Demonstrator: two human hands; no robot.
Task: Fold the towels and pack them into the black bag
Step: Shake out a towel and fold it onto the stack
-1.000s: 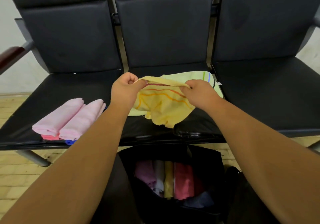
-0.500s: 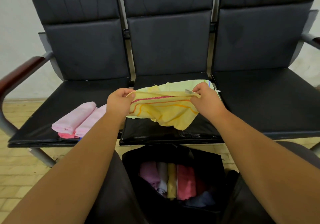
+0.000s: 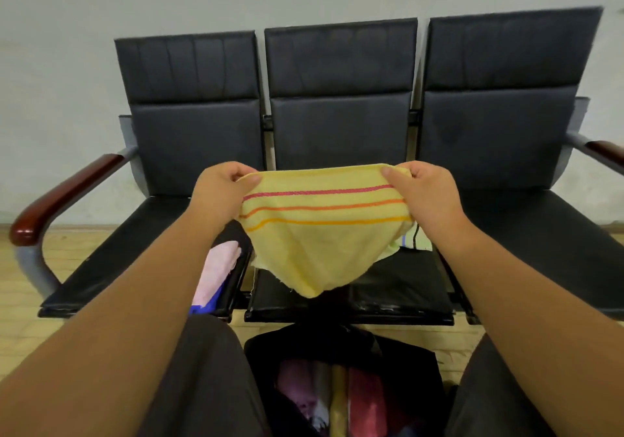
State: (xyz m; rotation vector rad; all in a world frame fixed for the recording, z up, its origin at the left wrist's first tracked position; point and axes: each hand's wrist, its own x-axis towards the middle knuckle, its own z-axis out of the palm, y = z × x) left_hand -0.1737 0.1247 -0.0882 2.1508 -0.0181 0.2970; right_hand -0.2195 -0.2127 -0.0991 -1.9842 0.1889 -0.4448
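Note:
A yellow towel [image 3: 314,247] with red and orange stripes hangs in the air above the middle seat. My left hand [image 3: 223,193] pinches its upper left corner and my right hand [image 3: 422,190] pinches its upper right corner, stretching the top edge taut. The black bag [image 3: 341,345] stands open on the floor between my knees, with several rolled towels [image 3: 334,399] upright inside. Pink folded towels [image 3: 217,267] lie on the left seat, partly hidden by my left arm. A light green striped towel [image 3: 410,242] peeks out on the middle seat behind the yellow one.
A three-seat black bench [image 3: 341,132] stands against a pale wall, with wooden armrests [image 3: 64,193] at both ends. The right seat [image 3: 540,244] is bare. Wooden floor shows below the bench. My dark-trousered knees flank the bag.
Both hands have lifted the yellow towel off the middle seat and pulled it out wide and flat in the air. The view has tilted upward.

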